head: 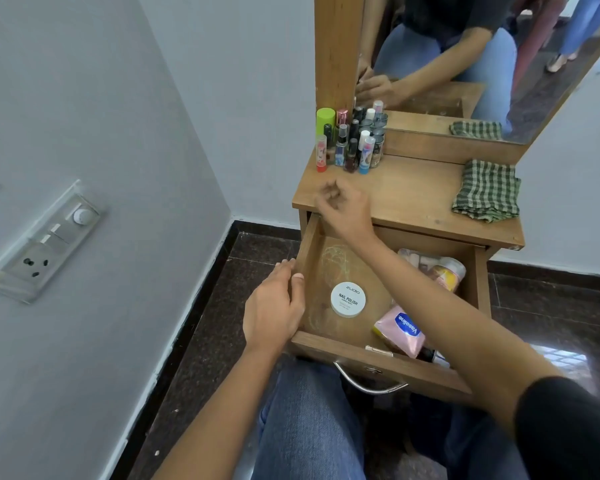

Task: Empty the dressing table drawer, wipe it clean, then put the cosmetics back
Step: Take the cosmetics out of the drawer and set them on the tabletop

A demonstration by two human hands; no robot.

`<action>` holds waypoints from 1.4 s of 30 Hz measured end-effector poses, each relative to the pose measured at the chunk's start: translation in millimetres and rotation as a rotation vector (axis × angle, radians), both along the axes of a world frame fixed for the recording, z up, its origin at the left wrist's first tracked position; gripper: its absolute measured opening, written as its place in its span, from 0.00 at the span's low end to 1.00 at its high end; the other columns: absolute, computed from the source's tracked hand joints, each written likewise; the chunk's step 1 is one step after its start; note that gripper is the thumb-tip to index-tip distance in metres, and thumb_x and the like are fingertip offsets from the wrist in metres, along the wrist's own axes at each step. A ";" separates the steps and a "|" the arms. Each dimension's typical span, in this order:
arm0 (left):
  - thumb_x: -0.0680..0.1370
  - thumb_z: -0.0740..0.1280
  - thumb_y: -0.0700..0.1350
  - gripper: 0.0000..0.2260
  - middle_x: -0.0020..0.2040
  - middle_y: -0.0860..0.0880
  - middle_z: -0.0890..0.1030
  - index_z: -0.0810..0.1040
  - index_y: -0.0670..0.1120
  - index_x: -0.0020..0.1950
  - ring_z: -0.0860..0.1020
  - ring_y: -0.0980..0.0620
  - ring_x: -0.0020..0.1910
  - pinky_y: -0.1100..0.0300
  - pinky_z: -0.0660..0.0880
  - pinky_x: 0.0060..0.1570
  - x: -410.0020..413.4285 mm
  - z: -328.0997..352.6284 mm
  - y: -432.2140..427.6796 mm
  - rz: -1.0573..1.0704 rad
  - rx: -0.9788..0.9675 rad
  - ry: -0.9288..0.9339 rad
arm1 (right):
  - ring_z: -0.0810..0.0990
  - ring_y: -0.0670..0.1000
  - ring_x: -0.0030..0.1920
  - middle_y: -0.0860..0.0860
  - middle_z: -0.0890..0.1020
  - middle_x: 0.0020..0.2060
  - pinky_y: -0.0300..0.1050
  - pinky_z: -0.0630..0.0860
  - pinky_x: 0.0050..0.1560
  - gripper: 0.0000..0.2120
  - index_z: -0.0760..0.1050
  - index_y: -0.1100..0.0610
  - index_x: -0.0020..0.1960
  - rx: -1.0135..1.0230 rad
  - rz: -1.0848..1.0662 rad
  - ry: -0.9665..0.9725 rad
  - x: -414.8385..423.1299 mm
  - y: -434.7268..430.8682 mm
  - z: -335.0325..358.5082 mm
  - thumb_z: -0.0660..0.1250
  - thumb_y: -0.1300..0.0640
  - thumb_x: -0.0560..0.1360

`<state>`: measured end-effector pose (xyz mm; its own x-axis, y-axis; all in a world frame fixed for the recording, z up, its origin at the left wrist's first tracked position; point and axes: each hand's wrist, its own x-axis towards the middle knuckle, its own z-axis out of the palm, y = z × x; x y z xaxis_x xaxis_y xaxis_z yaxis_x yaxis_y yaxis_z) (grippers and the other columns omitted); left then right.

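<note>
Below right fingers (328, 194), in drawer (378, 362): white tub (348, 299), pink tube (404, 329). Tub probably light, stiff, smooth; take by rim. Tube soft; take at middle. Left fingers (282, 271) grip drawer side wall; right fingers loosely curled, empty, above bench (413, 195) edge.

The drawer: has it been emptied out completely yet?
No, the drawer holds a white nail polish tub and a pink Vaseline pack, among other items.
</note>
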<state>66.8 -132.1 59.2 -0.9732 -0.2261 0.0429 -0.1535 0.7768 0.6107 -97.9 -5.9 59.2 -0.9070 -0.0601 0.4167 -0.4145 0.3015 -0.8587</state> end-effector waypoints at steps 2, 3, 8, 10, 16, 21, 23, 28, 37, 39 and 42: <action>0.82 0.56 0.51 0.18 0.70 0.54 0.73 0.72 0.53 0.71 0.72 0.53 0.68 0.57 0.71 0.59 -0.2 -1.2 1.0 -0.001 0.001 0.004 | 0.76 0.44 0.38 0.51 0.82 0.40 0.36 0.72 0.39 0.02 0.79 0.59 0.45 0.124 0.296 -0.084 24.9 17.6 -6.4 0.71 0.63 0.72; 0.82 0.56 0.51 0.18 0.70 0.54 0.73 0.72 0.53 0.71 0.73 0.53 0.67 0.57 0.72 0.59 -0.3 -2.3 1.0 0.003 0.000 0.004 | 0.76 0.42 0.38 0.48 0.82 0.40 0.33 0.71 0.40 0.03 0.80 0.59 0.45 0.240 0.432 -0.122 35.5 24.6 -9.5 0.72 0.63 0.72; 0.82 0.55 0.54 0.19 0.54 0.46 0.83 0.73 0.54 0.70 0.81 0.47 0.52 0.52 0.77 0.51 -3.2 -6.6 -1.6 0.102 0.068 0.017 | 0.70 0.40 0.37 0.41 0.72 0.39 0.32 0.64 0.37 0.10 0.71 0.49 0.43 0.714 0.829 -0.270 81.8 24.7 -31.3 0.72 0.58 0.72; 0.81 0.54 0.54 0.19 0.49 0.45 0.84 0.73 0.53 0.70 0.81 0.48 0.49 0.51 0.77 0.51 -3.2 -6.6 -1.4 0.121 0.094 0.022 | 0.71 0.45 0.38 0.50 0.76 0.41 0.34 0.64 0.37 0.06 0.75 0.56 0.46 0.730 0.835 -0.263 92.1 17.7 -44.8 0.71 0.60 0.72; 0.81 0.55 0.53 0.19 0.42 0.47 0.84 0.73 0.52 0.70 0.81 0.49 0.43 0.52 0.77 0.48 -3.8 -5.2 -1.5 0.115 0.073 0.027 | 0.73 0.34 0.34 0.42 0.73 0.39 0.23 0.64 0.36 0.07 0.77 0.62 0.49 0.678 0.861 -0.255 95.4 15.6 -45.8 0.70 0.65 0.72; 0.82 0.56 0.53 0.18 0.43 0.46 0.84 0.73 0.52 0.70 0.81 0.47 0.43 0.52 0.77 0.46 -2.9 -4.6 -0.7 0.113 0.075 0.031 | 0.75 0.34 0.37 0.36 0.74 0.36 0.26 0.68 0.39 0.05 0.76 0.60 0.49 0.596 0.810 -0.183 87.4 28.8 -37.0 0.70 0.62 0.74; 0.82 0.55 0.53 0.19 0.45 0.45 0.84 0.73 0.52 0.70 0.82 0.47 0.44 0.53 0.78 0.47 -2.1 -4.2 -0.1 0.113 0.084 0.029 | 0.80 0.40 0.41 0.40 0.80 0.40 0.37 0.76 0.43 0.05 0.77 0.59 0.48 0.443 0.665 -0.113 74.3 40.2 -22.9 0.70 0.60 0.74; 0.81 0.54 0.54 0.19 0.51 0.46 0.84 0.72 0.53 0.70 0.82 0.49 0.50 0.52 0.78 0.51 -2.4 -4.8 0.4 0.118 0.080 0.011 | 0.77 0.44 0.37 0.49 0.81 0.39 0.36 0.74 0.37 0.04 0.77 0.57 0.48 0.098 0.025 -0.047 20.2 53.2 26.4 0.70 0.57 0.74; 0.82 0.54 0.55 0.19 0.57 0.50 0.83 0.71 0.54 0.71 0.81 0.50 0.52 0.52 0.78 0.52 -3.2 -3.1 0.3 0.113 0.045 -0.015 | 0.75 0.44 0.38 0.49 0.78 0.38 0.36 0.74 0.40 0.03 0.76 0.58 0.45 0.070 -0.279 -0.159 -44.7 11.3 22.6 0.69 0.62 0.73; 0.82 0.54 0.55 0.19 0.58 0.50 0.82 0.71 0.54 0.71 0.81 0.50 0.53 0.52 0.78 0.52 -3.2 -3.0 0.1 0.116 0.050 -0.013 | 0.73 0.41 0.36 0.50 0.78 0.38 0.31 0.70 0.35 0.03 0.75 0.59 0.46 0.067 -0.310 -0.163 -49.3 5.3 21.5 0.69 0.63 0.73; 0.82 0.54 0.55 0.20 0.56 0.49 0.83 0.71 0.53 0.71 0.81 0.50 0.52 0.53 0.78 0.52 -3.7 -3.8 -0.5 0.116 0.049 -0.011 | 0.71 0.40 0.34 0.51 0.78 0.40 0.25 0.68 0.29 0.04 0.75 0.61 0.48 0.091 -0.331 -0.171 -51.6 -1.1 21.3 0.67 0.64 0.74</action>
